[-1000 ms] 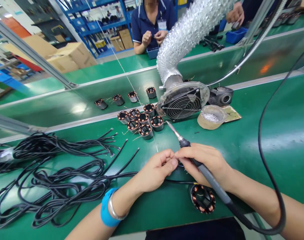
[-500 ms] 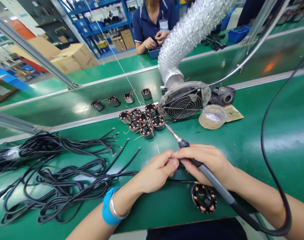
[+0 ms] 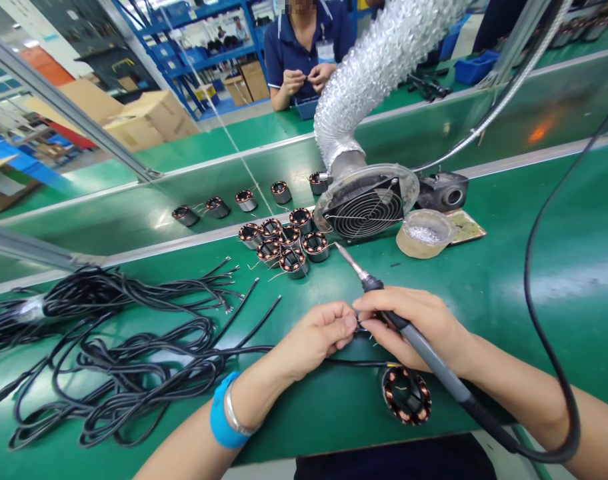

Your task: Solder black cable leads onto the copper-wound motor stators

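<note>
My right hand (image 3: pixel 419 327) is wrapped round a grey-handled soldering iron (image 3: pixel 427 350), its metal tip pointing up and left toward the stators. The thumb and index finger of that hand also meet my left fingertips. My left hand (image 3: pixel 320 337) is closed in a pinch on a small dark piece (image 3: pixel 360 327), mostly hidden by the fingers. Below the hands, a single stator (image 3: pixel 407 396) with copper windings lies near the table's front edge. A black cable (image 3: pixel 357 363) runs under my left hand to it. Beyond the iron's tip stands a cluster of several stators (image 3: pixel 290 237).
Black cables (image 3: pixel 149 360) cover the left side. A fume fan (image 3: pixel 369 208) on a silver duct (image 3: pixel 349 107) stands behind, beside a round tub (image 3: pixel 425 233) of silvery bits. More stators (image 3: pixel 245 200) reflect in the back panel. Across it sits a co-worker (image 3: pixel 309 53).
My fingertips have parted slightly, and the dark piece between them shows more. The iron's tip has shifted a little right. The co-worker's hands have risen slightly.
</note>
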### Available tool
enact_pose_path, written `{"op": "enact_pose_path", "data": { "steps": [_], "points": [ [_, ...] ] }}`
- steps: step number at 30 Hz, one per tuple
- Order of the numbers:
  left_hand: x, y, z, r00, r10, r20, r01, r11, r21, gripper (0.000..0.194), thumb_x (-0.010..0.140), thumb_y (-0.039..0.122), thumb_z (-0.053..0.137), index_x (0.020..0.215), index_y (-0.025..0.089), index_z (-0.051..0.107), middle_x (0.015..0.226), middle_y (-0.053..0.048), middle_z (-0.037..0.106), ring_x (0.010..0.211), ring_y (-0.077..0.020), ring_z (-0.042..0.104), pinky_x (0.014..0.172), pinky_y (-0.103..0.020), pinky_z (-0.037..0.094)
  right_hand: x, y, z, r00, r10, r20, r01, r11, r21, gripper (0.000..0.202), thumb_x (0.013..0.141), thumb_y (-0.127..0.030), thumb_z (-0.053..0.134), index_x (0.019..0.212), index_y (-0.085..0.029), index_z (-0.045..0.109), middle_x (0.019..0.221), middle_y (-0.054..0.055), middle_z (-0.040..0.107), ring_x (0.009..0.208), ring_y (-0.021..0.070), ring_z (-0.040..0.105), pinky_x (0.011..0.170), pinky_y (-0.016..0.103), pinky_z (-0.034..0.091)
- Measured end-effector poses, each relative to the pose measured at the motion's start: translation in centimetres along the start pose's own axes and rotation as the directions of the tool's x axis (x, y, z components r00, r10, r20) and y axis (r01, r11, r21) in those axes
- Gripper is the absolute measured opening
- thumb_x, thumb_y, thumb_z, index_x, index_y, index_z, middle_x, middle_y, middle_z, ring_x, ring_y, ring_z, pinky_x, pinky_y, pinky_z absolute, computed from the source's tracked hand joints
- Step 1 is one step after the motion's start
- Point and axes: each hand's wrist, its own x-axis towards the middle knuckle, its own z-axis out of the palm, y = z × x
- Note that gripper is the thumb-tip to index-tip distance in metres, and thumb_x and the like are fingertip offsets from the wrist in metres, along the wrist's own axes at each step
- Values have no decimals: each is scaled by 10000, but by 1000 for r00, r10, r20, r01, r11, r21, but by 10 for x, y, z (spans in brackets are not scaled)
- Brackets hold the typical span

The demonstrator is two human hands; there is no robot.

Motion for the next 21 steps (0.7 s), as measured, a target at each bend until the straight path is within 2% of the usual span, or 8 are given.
{"op": "enact_pose_path", "data": {
  "steps": [3, 6, 9, 12, 14, 17, 19, 21],
  "points": [
    [2, -1, 2, 997, -71, -4, 70, 992, -100, 370, 756, 498, 644, 726, 190, 441, 511, 113, 292, 414, -37, 130, 416, -221, 71, 0, -1, -1, 1000, -23, -16, 23, 999, -27, 287, 877, -39, 548, 1114, -193, 591, 874, 1, 708, 787, 103, 679, 755, 200, 564],
    [2, 0, 5, 996, -68, -61, 60, 990, -124, 322, 730, 435, 644, 698, 191, 436, 491, 120, 273, 406, -29, 119, 409, -211, 62, -2, 0, -8, 1000, 27, -3, -27, 999, -24, 331, 839, -51, 586, 1136, -197, 577, 896, -1, 706, 794, 104, 682, 763, 198, 564],
    [2, 1, 8, 992, -51, -114, 35, 991, -133, 307, 708, 418, 646, 692, 187, 445, 483, 121, 291, 401, -26, 132, 405, -205, 67, -6, 2, -15, 985, 160, 72, -162, 986, 27, 438, 760, -77, 636, 1171, -191, 536, 893, -10, 683, 704, 89, 650, 672, 178, 547],
    [1, 1, 9, 989, -35, -145, 16, 991, -131, 300, 710, 422, 640, 703, 185, 455, 477, 124, 291, 401, -28, 137, 401, -199, 74, -9, 3, -10, 973, 192, 128, -202, 977, 67, 412, 788, -83, 611, 1170, -210, 522, 835, -39, 673, 568, 59, 585, 564, 153, 498],
    [1, 1, 10, 986, -26, -162, 6, 992, -122, 304, 717, 428, 635, 703, 188, 449, 477, 124, 290, 400, -30, 135, 399, -197, 75, -10, 3, -2, 974, 216, 62, -219, 974, 54, 340, 835, -91, 568, 1146, -219, 525, 781, -52, 655, 504, 51, 544, 525, 151, 475],
    [2, 1, 11, 979, -25, -204, 3, 995, -104, 312, 731, 433, 629, 697, 193, 433, 483, 122, 283, 406, -32, 133, 402, -195, 81, -10, 3, 8, 953, 288, -96, -289, 957, 7, 286, 856, -116, 553, 1121, -220, 526, 775, -45, 642, 475, 55, 525, 504, 164, 474],
    [2, 1, 12, 973, -26, -230, 4, 996, -93, 302, 739, 424, 622, 698, 192, 432, 490, 121, 273, 414, -34, 127, 408, -192, 83, -10, 3, 10, 952, 282, -118, -285, 958, -13, 272, 855, -120, 562, 1108, -217, 542, 791, -35, 651, 492, 61, 547, 518, 170, 494],
    [2, 1, 12, 972, -23, -234, 4, 997, -83, 290, 742, 411, 613, 693, 192, 428, 497, 121, 259, 420, -35, 119, 411, -190, 82, -10, 3, 8, 967, 242, -81, -245, 969, -26, 269, 853, -112, 570, 1102, -212, 563, 803, -26, 667, 543, 74, 593, 563, 178, 526]
  ]
}}
